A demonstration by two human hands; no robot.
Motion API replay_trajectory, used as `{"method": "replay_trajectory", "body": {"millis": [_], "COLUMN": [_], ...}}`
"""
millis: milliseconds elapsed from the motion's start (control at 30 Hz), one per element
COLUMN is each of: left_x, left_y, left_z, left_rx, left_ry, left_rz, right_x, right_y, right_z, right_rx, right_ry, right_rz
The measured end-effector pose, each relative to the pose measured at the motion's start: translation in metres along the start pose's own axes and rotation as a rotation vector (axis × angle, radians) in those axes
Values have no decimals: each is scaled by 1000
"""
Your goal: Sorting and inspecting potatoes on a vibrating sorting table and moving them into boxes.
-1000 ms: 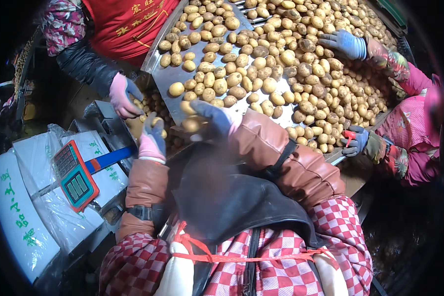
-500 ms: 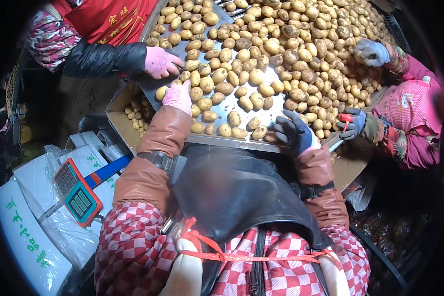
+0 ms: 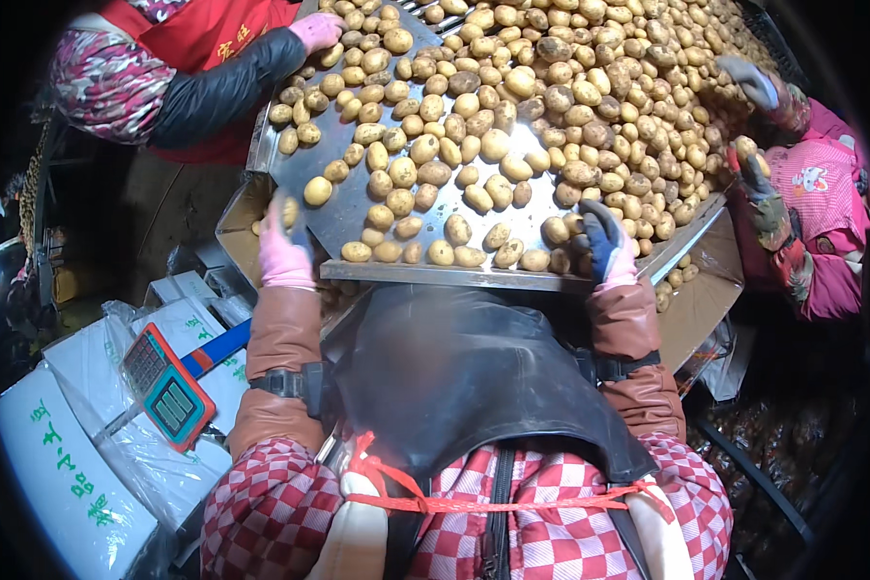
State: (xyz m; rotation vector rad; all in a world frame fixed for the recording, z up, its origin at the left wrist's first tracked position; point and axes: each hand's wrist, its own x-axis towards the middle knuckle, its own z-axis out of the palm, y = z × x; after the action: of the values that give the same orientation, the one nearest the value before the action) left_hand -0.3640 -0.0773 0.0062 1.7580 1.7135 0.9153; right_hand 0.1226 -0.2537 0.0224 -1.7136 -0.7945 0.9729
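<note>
My left hand (image 3: 285, 253), in a pink glove, is over the cardboard box (image 3: 237, 224) at the sorting table's left corner. Its fingers are smeared by motion but look closed around a potato (image 3: 290, 211). My right hand (image 3: 605, 242), in a dark blue and grey glove, is at the table's front edge. Its fingers are extended and curved beside several potatoes (image 3: 556, 230), with no potato visibly gripped. Many potatoes lie loose on the metal tabletop (image 3: 333, 227), and one single potato (image 3: 317, 190) is close to my left hand.
A dense potato heap (image 3: 638, 106) covers the right and far side. One co-worker's pink glove (image 3: 317, 32) is at far left; another's gloved hand (image 3: 750, 166) holds a potato at right. White boxes (image 3: 63, 464) and a scale display (image 3: 169, 391) stand left. Another cardboard box (image 3: 706, 290) is right.
My left hand has moved left from the potatoes to over the box. My right hand has shifted slightly right. The left co-worker's hand has moved to the far edge; the right co-worker's near hand has risen.
</note>
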Motion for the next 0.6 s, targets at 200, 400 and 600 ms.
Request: {"method": "replay_trajectory", "body": {"millis": [200,400,600], "left_x": [21,107,117], "left_y": [67,101,134], "left_z": [46,165,135], "left_rx": [468,709,602], "left_ry": [-193,-459,-578], "left_rz": [394,166,49], "right_x": [-8,-7,-28], "right_y": [-7,-15,-11], "right_z": [3,22,5], "right_rx": [-22,-480,63], "right_ry": [153,-27,124], "right_rz": [-73,-408,65]}}
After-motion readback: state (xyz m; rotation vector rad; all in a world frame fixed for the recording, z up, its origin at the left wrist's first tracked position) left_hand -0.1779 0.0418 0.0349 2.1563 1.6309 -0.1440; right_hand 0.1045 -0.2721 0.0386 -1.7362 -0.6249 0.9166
